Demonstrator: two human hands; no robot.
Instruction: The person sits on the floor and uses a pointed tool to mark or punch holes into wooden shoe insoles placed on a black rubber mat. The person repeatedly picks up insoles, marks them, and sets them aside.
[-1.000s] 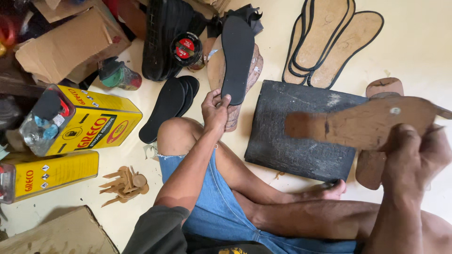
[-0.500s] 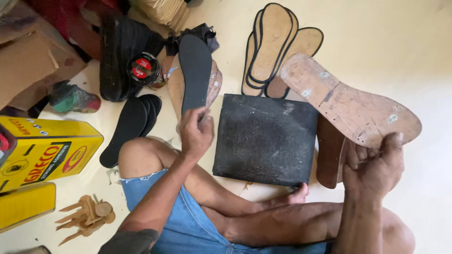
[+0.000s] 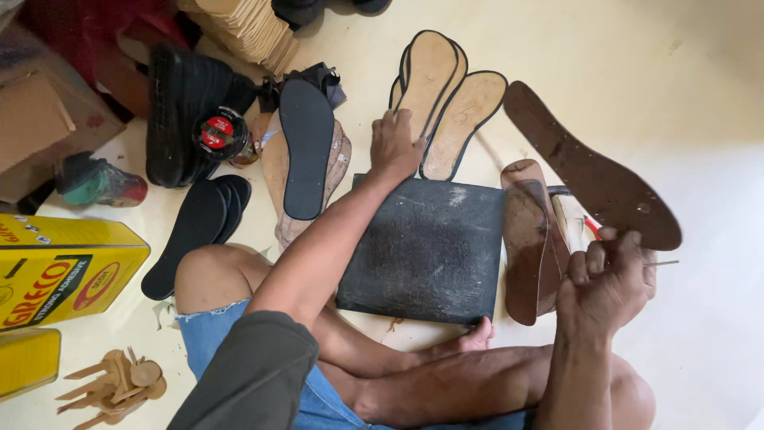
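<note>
My right hand (image 3: 606,288) clenched on heel end of brown sole board (image 3: 593,173), raised above floor. My left hand (image 3: 394,146) reaches tan insoles (image 3: 450,103) past black mat (image 3: 426,247); fingers down on one, grip unclear. Nothing glued or joined yet; stacks wait.

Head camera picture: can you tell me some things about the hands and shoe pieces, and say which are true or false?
1. The right hand holds a dark brown sole piece. True.
2. The left hand holds the black insole. False: it reaches to the tan insoles, and the black insole lies apart.
3. A black square mat lies on the floor. True.
4. The yellow can is on the mat. False: it stands off to the side.
</note>
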